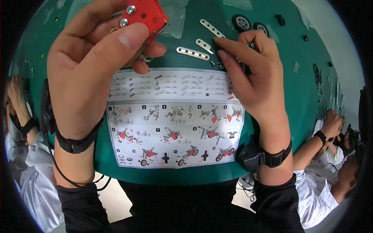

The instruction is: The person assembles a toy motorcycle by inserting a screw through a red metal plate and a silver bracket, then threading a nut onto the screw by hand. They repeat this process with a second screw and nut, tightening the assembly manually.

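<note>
My left hand (97, 58) is raised at the upper left, gripping a red metal plate assembly (149, 15) between thumb and fingers. Silver bolt heads show on its face; its lower part is hidden by my thumb. My right hand (256, 62) hovers over the table with thumb and index finger apart, the other fingers curled. Just left of its fingertips lie a long perforated metal strip (193, 53), a shorter strip (204, 46) and another long one (210, 28). Small screws (213, 63) rest below the fingertips. Some small metal shows behind its curled fingers, too hidden to name.
A printed instruction sheet (176, 97) with motorcycle diagrams lies on the green table (295, 46). Beyond my right hand are two black wheels (241, 23) and a small black part (279, 19). Clear plastic bags (171, 19) lie behind. People work at both sides.
</note>
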`<state>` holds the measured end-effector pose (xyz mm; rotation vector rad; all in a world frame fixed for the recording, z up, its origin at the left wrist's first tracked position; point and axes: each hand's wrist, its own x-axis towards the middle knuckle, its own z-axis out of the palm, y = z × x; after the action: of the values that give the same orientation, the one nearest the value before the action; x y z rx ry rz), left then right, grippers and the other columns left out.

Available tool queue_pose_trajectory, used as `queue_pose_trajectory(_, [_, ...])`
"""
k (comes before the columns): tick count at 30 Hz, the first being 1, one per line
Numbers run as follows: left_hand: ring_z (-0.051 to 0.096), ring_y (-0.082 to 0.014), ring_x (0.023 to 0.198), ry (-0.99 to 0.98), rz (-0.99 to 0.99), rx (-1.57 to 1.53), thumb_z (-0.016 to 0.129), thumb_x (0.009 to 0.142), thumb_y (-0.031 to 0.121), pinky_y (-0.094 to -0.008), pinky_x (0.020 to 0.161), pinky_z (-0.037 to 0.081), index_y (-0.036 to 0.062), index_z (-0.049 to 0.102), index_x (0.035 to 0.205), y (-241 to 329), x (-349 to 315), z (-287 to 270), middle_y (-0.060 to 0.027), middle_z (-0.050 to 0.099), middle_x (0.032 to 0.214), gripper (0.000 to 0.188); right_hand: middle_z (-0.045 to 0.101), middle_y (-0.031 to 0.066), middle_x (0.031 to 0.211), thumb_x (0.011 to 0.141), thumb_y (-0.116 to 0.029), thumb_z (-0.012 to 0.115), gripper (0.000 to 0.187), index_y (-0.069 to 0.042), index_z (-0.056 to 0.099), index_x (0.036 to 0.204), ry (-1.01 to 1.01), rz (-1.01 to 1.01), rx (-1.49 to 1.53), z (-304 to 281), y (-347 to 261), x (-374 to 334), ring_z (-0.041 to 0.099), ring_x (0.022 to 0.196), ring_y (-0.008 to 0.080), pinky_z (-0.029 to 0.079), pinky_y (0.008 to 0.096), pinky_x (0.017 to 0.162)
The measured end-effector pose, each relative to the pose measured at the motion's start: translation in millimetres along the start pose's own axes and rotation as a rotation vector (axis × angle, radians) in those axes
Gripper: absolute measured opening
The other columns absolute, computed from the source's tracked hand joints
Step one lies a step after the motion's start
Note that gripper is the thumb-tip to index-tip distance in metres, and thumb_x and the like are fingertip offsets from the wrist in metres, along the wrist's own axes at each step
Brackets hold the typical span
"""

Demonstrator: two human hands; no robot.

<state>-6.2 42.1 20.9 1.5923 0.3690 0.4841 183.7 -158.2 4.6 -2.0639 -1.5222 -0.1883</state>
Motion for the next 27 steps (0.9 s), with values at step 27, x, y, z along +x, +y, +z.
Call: queue_pose_trajectory(27, [0.071, -0.0173, 0.085, -0.058, -0.125, 0.048, 0.064, 0.094, 0.02, -0.0248, 0.065, 0.053, 0.0009, 0.054, 0.136, -1, 0, 9, -0.0117, 0.07, 0.11, 0.047, 0.068, 0.0061, 0.1, 0.097, -0.003, 0.062, 0.013, 0.004, 0.064, 0.108, 0.098, 0.341, 0.601, -22, -5, -10, 0.062, 0.095, 0.0111, 0.045, 0.0223, 0.088])
